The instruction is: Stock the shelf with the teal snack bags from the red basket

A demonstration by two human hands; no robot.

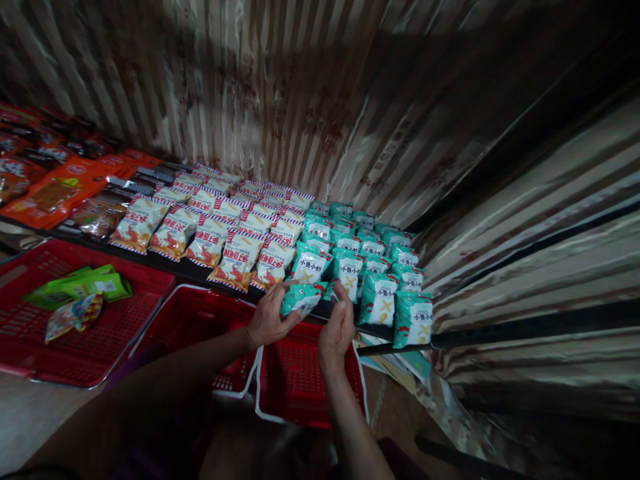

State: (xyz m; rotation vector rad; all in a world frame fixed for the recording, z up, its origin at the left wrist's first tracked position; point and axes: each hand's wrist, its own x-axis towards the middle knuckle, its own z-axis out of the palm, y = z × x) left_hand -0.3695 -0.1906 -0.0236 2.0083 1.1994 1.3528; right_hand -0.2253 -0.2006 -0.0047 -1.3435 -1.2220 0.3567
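My left hand [273, 319] is closed around the lower left side of a small teal and white snack bag [303, 297], which is tilted over the shelf's front edge. Just right of that bag is my right hand [337, 331], its fingers stretched upward and slightly curled, with nothing visible in them. Whether its fingertips touch the bags behind is hard to tell. Rows of matching teal snack bags [379, 298] stand behind and to the right of both hands. Left of them are rows of white and orange snack bags [173, 231] with striped edges.
Under the shelf edge sit a red basket [290, 383] with a white rim, another red basket [220, 381] beside it, and a left red basket [25, 333] holding green packets [80, 287]. Orange packages [57, 193] lie far left. Striped curtains [300, 100] hang behind and right.
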